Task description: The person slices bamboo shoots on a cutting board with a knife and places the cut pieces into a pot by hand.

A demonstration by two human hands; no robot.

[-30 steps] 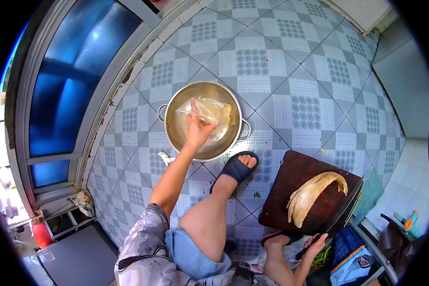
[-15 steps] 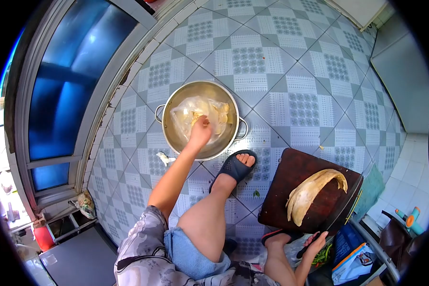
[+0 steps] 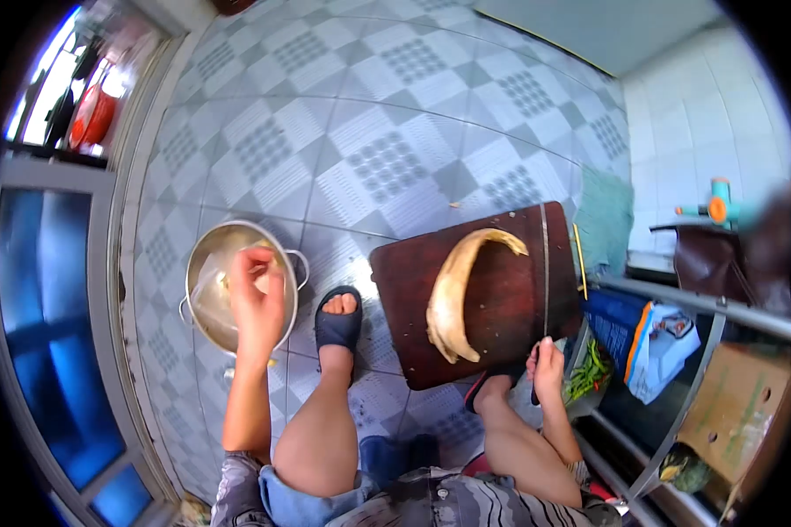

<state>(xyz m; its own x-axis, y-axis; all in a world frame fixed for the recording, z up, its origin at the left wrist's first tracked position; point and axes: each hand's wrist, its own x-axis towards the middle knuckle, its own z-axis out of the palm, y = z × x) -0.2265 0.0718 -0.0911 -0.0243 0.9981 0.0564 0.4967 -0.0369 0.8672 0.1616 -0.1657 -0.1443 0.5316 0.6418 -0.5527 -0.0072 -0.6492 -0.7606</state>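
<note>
My left hand (image 3: 258,294) is over a steel two-handled pot (image 3: 292,303), its fingers loosely curled with a gap to the thumb. I make out nothing held there. Inside the pot lies a clear plastic bag (image 3: 209,294) with pale yellow pieces, partly hidden by the hand. My right hand (image 3: 547,371) grips the dark handle of a knife, whose blade (image 3: 545,272) shows nearly edge-on over the right side of a dark red-brown cutting board (image 3: 404,290). On the board, left of the blade, rests a long curved cream-yellow piece (image 3: 451,303) with brownish marks, apart from both hands.
My slippered foot (image 3: 338,321) stands between pot and board. A metal rack (image 3: 712,329) at the right holds green peppers (image 3: 591,373), a blue-and-white bag (image 3: 664,347) and a cardboard box (image 3: 736,408). A blue-paned door (image 3: 48,334) borders the left.
My view has swung right, bringing the board nearer the middle. My left hand has come up from the bag in the pot. My right hand still holds the knife.
</note>
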